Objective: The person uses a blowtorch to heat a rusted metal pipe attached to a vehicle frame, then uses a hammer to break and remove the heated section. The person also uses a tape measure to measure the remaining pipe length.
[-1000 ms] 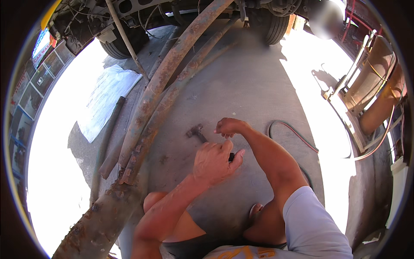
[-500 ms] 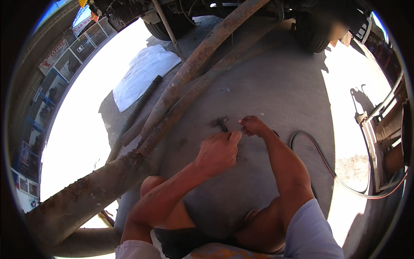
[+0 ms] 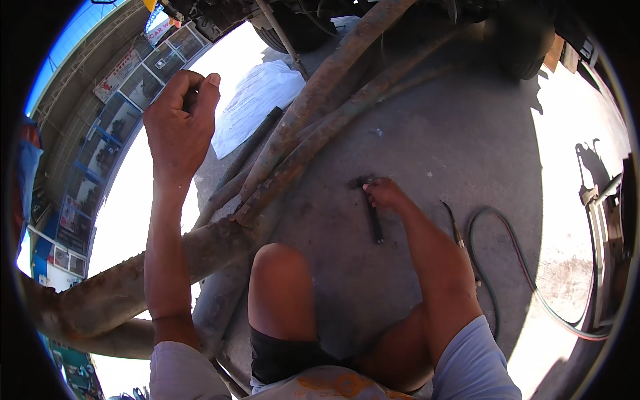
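Note:
A hammer (image 3: 375, 220) with a dark, straight handle lies on the grey floor, its head pointing away from me. My right hand (image 3: 389, 194) reaches down to it, fingers closed at the upper end of the handle just below the head. My left hand (image 3: 179, 127) is raised high at the left, above the rusty pipes, with its back toward me. Its fingers curl in toward the thumb, and whatever they may hold is hidden.
Rusty pipes (image 3: 320, 93) cross the left side and join a thick one (image 3: 127, 293) near my left knee. Behind them lies a white sheet (image 3: 257, 100). A gas torch (image 3: 457, 230) and twin hoses (image 3: 513, 250) lie at the right. Vehicle wheels (image 3: 527, 50) stand at the back.
My left hand has swung up and left, away from the hammer. My right hand has moved onto the hammer's upper handle. The view has shifted, uncovering the handle and the torch.

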{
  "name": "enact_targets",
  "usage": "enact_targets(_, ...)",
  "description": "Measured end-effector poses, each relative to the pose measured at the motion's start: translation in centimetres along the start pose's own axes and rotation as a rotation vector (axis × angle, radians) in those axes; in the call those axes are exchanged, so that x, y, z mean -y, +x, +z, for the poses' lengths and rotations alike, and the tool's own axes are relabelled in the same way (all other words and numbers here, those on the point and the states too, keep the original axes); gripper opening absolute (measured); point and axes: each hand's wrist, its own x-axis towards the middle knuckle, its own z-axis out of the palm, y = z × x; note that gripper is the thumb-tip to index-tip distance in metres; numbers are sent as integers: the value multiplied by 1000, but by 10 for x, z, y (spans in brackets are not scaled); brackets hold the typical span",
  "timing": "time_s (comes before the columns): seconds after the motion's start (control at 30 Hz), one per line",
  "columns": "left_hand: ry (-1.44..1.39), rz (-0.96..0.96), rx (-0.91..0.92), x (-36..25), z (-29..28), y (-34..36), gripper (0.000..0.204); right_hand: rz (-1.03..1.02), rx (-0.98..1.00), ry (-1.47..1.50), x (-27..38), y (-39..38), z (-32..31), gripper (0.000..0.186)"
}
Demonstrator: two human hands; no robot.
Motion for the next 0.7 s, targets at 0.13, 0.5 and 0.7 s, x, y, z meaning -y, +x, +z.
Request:
enact_targets(0.13, 224, -74, 31, 58, -7, 20, 26, -28, -48, -96, -8, -4, -23, 40)
enact_targets(0.5, 293, -171, 272, 261, 56, 60, 28, 63, -248, -181, -54, -48, -102, 40)
enact_targets(0.7, 205, -137, 550, 321, 152, 58, 21, 126, -339, -174, -65, -62, -133, 40)
